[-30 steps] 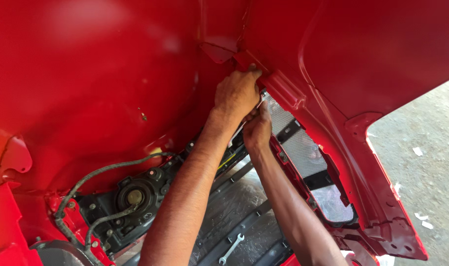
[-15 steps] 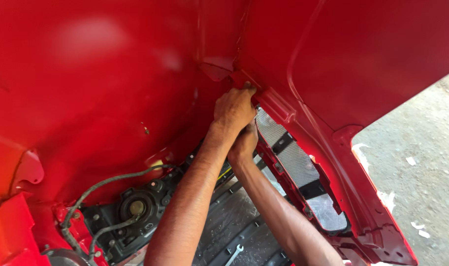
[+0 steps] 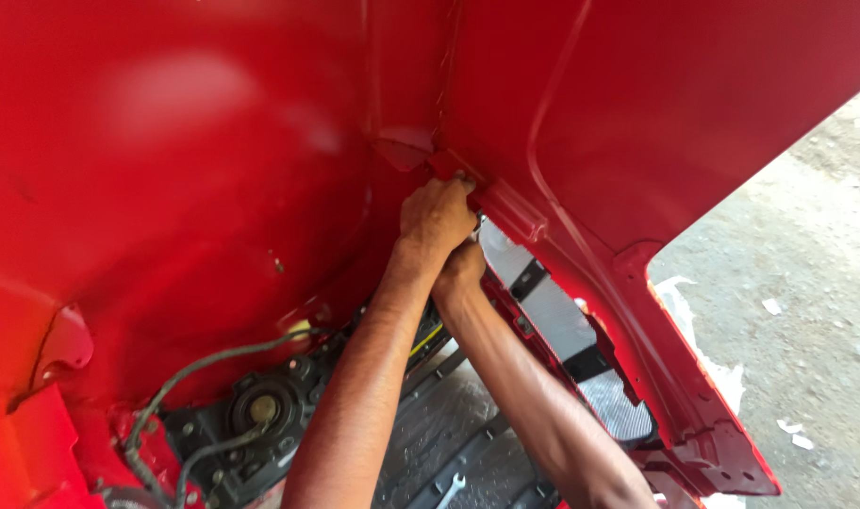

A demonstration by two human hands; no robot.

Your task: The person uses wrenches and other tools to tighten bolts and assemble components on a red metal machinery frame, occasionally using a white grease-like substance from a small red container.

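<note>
Both hands meet high up in the corner where the curved red inner panel (image 3: 194, 170) joins the flatter red side panel (image 3: 694, 104). The left hand (image 3: 437, 219) is on top, its fingers curled down tight over the near end of a small red bracket (image 3: 505, 205) — a short ridged strip whose long axis runs down and to the right along the seam. So the bracket lies directly under and just right of that hand, touching it. The right hand (image 3: 460, 267) sits just below, tucked against the left wrist, closed in a fist; whatever it grips is hidden by the left hand (a tool or a fastener, I cannot tell which). The left hand is the nearer to the bracket's top end, the right to its underside.

The paint is glossy and smooth, with soft highlights on the curved panel. Below the side panel's lower edge, a silvery ribbed surface (image 3: 562, 320) shows through an opening. At the bottom left corner of the bay sits a dark round mount (image 3: 263, 409), matte and greasy-looking, with grey cables (image 3: 204, 368) looping over it. A small open-ended spanner (image 3: 449, 490) lies loose on the dark ribbed surface — well apart from both hands. Dusty concrete ground (image 3: 807, 254) shows to the right.
</note>
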